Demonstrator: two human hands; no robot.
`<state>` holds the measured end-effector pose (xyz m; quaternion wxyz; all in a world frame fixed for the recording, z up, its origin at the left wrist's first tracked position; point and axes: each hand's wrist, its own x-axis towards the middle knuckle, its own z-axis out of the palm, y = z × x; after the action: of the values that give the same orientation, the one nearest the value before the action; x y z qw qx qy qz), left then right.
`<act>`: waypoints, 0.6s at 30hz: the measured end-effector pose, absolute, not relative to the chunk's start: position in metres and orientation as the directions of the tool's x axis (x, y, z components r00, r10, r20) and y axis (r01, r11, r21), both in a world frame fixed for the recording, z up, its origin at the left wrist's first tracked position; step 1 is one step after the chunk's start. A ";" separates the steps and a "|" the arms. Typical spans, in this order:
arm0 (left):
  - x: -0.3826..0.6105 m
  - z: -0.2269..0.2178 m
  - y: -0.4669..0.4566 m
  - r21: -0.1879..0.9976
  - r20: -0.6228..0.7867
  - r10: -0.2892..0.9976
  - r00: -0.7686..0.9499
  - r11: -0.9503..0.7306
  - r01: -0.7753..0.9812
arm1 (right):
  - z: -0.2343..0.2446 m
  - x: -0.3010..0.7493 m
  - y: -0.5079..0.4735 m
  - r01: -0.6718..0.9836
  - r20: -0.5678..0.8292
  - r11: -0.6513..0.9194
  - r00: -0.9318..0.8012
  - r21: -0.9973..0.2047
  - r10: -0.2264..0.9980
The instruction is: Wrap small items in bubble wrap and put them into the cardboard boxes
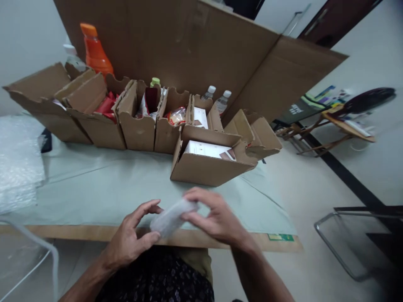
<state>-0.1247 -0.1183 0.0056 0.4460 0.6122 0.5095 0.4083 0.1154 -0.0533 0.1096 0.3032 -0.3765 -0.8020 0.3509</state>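
Note:
Over the table's front edge, my right hand [210, 213] pinches one end of a blurred whitish packet [172, 217], which looks wrapped in translucent plastic. The packet slants down to the left, and what is inside it cannot be made out. My left hand [134, 233] is at its lower left end, thumb and fingers apart and curved around that end. Whether those fingertips touch the plastic is hard to tell. Just beyond my hands stands an open cardboard bin [201, 170] with a white box [209, 149] inside.
A row of open cardboard bins [138, 134] lines the table [94, 180], holding packets and boxes. Behind them are an orange bottle [97, 54], clear bottles and a tall cardboard panel [163, 42]. Bubble wrap [19, 167] lies at left. A metal-framed chair [333, 243] stands at right.

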 end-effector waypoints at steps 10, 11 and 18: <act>-0.108 -0.035 -0.090 0.889 0.279 0.960 0.008 -0.262 0.376 | 0.172 0.164 0.075 0.531 0.612 0.777 -0.503 -0.337 0.610; -0.107 -0.038 -0.089 0.867 0.325 0.946 0.014 -0.304 0.395 | 0.169 0.159 0.085 0.507 0.563 0.808 -0.589 -0.301 0.579; -0.107 -0.042 -0.088 0.789 0.438 0.896 0.065 -0.418 0.449 | 0.158 0.129 0.127 0.380 0.223 0.884 -0.869 -0.273 0.442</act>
<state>-0.1074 -0.0884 -0.0424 0.2326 0.6916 0.4865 0.4805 0.1294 0.1269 0.1576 0.1408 -0.2142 -0.9602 0.1107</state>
